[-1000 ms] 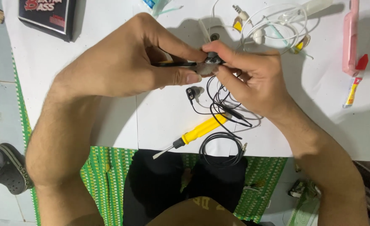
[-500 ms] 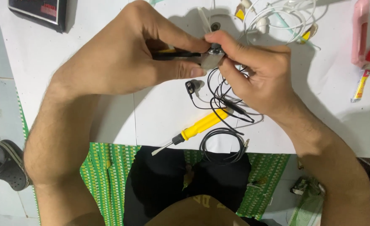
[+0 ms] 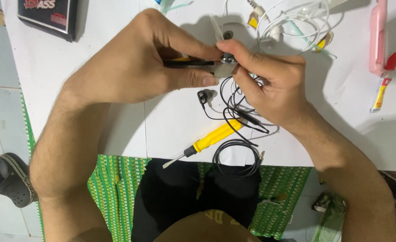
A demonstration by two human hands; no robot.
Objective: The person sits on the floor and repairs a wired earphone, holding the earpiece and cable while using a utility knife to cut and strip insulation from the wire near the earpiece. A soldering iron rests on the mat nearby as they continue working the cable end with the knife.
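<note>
Above the tabletop (image 3: 117, 130), I see my left hand (image 3: 139, 62) gripping a dark tool (image 3: 186, 63) and my right hand (image 3: 269, 85) pinching a small earpiece (image 3: 227, 66); a slip could jab my fingertips or snap the thin black cable (image 3: 233, 116).

On the table (image 3: 95, 112), the screwdriver (image 3: 216, 136) lies left of the cable coil (image 3: 236, 157), the earbud (image 3: 203, 96) behind it, the box (image 3: 50, 15) far left.
</note>
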